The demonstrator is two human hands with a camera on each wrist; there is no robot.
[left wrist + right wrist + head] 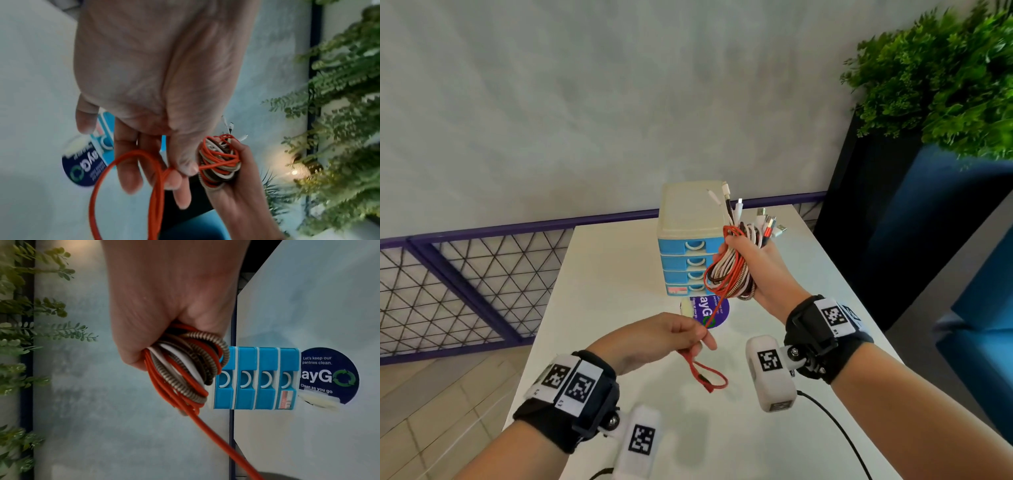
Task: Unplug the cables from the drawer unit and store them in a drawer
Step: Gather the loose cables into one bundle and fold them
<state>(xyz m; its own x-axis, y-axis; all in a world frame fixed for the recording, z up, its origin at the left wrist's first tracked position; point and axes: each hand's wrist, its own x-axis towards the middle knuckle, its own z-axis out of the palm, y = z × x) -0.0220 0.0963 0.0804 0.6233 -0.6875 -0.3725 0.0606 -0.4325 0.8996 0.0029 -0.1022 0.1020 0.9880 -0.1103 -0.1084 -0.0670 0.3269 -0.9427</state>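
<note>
**Red cable drawn out between two hands above the table**

Closest in, the left hand [654, 337] pinches the red cable [722, 294] between thumb and forefinger, with the loose end looping below the fingers. From that pinch the cable runs taut up to the right hand [753, 267], whose fingers are curled tight round a bundle of coiled cables [729, 274], red, white, brown and spiral-wrapped, with their plugs sticking up above the fist. Both hands hang over the white table [599, 274], touching nothing on it.

Just behind the bundle stands the drawer unit [690, 240], a cream top over four blue drawers, all pushed in; a small red-and-white label sits on the lowest one, too blurred to read. In front of the unit a round dark-blue sticker [329, 374] on the table reads "Let's keep our pantries clean." and "Clean as you go", with "ayG" in large letters and green recycling arrows. A small white object [687, 306] lies at its edge. A leafy plant [941, 75] stands at the right, a purple mesh railing [465, 277] at the left.
</note>
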